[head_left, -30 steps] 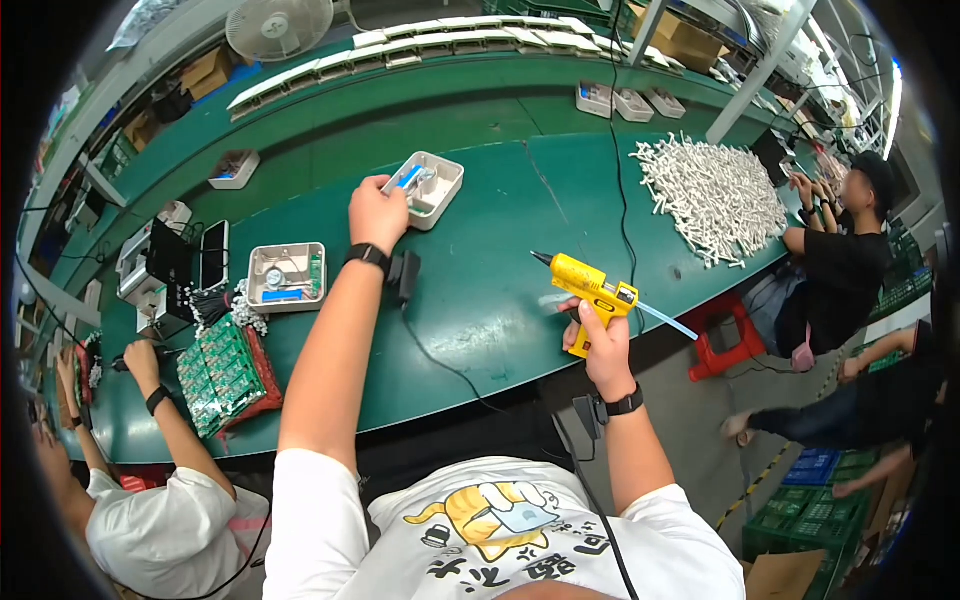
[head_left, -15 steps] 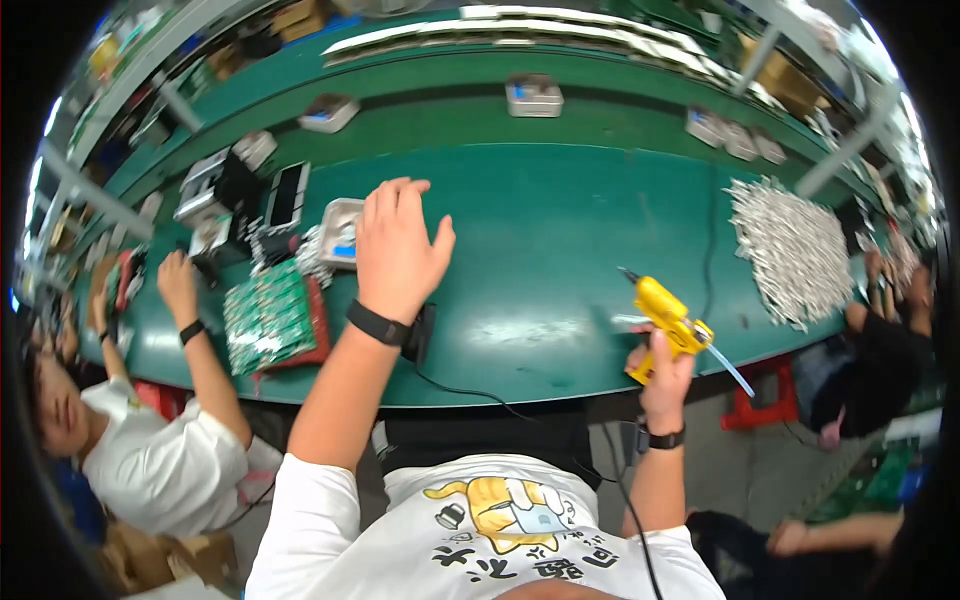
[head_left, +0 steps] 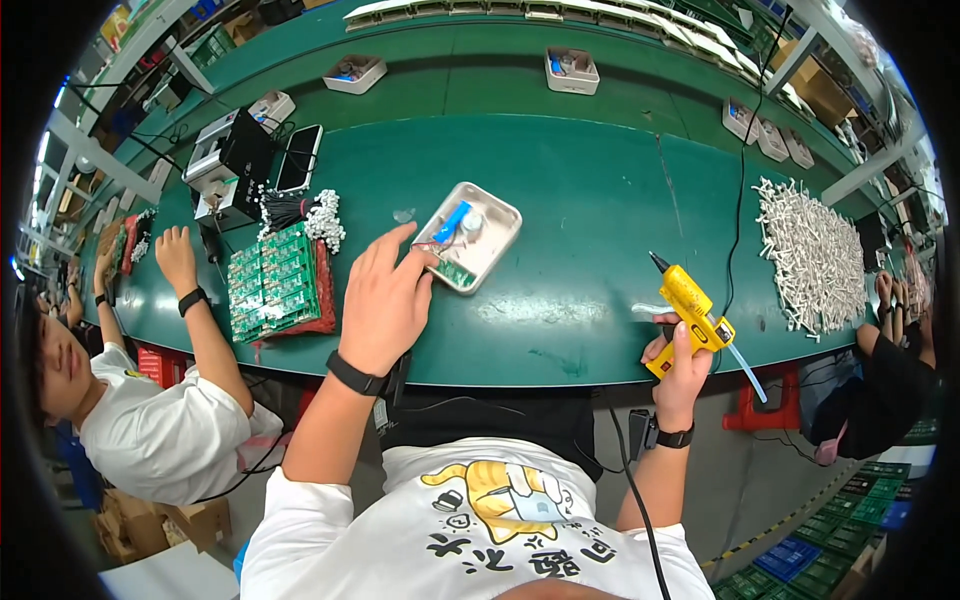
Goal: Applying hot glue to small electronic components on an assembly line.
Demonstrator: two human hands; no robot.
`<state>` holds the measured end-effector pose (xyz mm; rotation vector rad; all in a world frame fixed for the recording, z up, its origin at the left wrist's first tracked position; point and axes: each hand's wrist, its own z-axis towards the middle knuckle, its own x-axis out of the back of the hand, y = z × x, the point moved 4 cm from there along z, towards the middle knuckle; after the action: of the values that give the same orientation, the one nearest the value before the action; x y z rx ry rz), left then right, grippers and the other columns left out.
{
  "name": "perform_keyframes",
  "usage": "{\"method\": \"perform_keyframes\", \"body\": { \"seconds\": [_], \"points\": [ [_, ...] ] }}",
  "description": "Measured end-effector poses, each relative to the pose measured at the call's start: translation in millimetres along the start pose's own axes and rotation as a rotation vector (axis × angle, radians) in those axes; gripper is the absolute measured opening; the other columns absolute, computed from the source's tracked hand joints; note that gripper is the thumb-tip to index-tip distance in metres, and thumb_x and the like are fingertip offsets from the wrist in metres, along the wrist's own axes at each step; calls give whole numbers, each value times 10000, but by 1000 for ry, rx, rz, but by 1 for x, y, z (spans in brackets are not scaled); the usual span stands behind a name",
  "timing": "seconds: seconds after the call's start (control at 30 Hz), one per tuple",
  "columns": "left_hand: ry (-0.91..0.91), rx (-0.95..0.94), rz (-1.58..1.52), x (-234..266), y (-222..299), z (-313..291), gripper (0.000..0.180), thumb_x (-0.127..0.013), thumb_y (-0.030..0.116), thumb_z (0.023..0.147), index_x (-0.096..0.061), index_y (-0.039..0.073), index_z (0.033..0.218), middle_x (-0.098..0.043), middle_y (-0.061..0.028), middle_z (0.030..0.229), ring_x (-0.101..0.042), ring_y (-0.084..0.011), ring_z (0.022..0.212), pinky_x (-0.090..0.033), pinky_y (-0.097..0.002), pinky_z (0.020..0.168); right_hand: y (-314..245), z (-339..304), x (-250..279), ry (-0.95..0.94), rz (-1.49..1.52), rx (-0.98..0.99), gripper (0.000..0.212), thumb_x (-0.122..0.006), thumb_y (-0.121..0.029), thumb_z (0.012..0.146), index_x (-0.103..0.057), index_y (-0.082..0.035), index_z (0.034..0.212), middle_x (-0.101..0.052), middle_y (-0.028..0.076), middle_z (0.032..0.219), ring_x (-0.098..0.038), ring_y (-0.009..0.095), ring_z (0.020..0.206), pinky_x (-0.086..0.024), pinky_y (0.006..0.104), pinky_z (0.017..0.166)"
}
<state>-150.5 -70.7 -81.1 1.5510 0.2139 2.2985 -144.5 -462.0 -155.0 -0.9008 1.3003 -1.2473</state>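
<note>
A white plastic housing (head_left: pixel 505 245) lies open side up on the green bench before me. Inside are a blue cylindrical part (head_left: pixel 453 221), a round whitish part (head_left: pixel 473 222), thin wires and a small green circuit board (head_left: pixel 455 271). My left hand (head_left: pixel 385 300) rests at the housing's near left side, fingers loosely spread, thumb tip at the rim; it grasps nothing that I can see. My right hand (head_left: pixel 682 368) grips a yellow hot glue gun (head_left: pixel 690 305) by its handle, nozzle pointing up and left. A translucent bluish glue stick (head_left: pixel 746 372) protrudes from its back.
Left of my hand lie a stack of green circuit boards (head_left: pixel 275 285), white-tipped wire bundles (head_left: pixel 322 220), a phone (head_left: pixel 299 158) and a black machine (head_left: pixel 235 165). Small white parts (head_left: pixel 810 255) are heaped right. More housings (head_left: pixel 572 70) sit along the back. A co-worker (head_left: pixel 170 420) sits left.
The white housing has come rightward, from beside the wire bundles to the bench before me. My left hand has drawn down, nearer my body. The glue gun stays in my right hand.
</note>
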Motion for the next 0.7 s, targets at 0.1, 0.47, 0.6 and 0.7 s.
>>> {"method": "perform_keyframes", "body": {
  "seconds": [0.1, 0.47, 0.6, 0.7],
  "points": [
    [-119, 148, -322, -5, -15, -6, 231, -737, 73, 887, -673, 45, 1107, -618, -186, 1390, -605, -393, 1267, -484, -479, 1072, -2, 1, -1, 2, -14, -4, 276, -553, -204, 1112, -589, 36, 1243, -697, 171, 1105, -585, 133, 619, -522, 316, 557],
    [-250, -180, -394, 0, 24, 5, 603, -879, 312, 802, -629, 67, 1292, -637, -173, 1315, -633, -379, 1171, -510, -429, 1039, -2, 1, 0, 0, -23, -14, 284, -556, -208, 1110, -593, 46, 1231, -699, 172, 1095, -591, 136, 623, -529, 317, 569],
    [-371, -204, -494, -3, 34, 3, 399, -835, 245, 858, -708, 66, 1191, -663, -149, 1285, -649, -348, 1150, -525, -419, 1019, -2, 0, 0, -1, -25, 0, 289, -564, -213, 1106, -592, 47, 1230, -699, 172, 1092, -593, 134, 626, -531, 319, 569],
    [-446, -160, -383, -11, 44, 11, 271, -814, 216, 876, -761, 68, 1097, -708, -105, 1195, -665, -321, 1118, -545, -419, 974, -6, 2, -3, 11, -48, -4, 289, -567, -216, 1104, -606, 44, 1224, -702, 173, 1100, -601, 133, 638, -532, 313, 577]
  ]
}}
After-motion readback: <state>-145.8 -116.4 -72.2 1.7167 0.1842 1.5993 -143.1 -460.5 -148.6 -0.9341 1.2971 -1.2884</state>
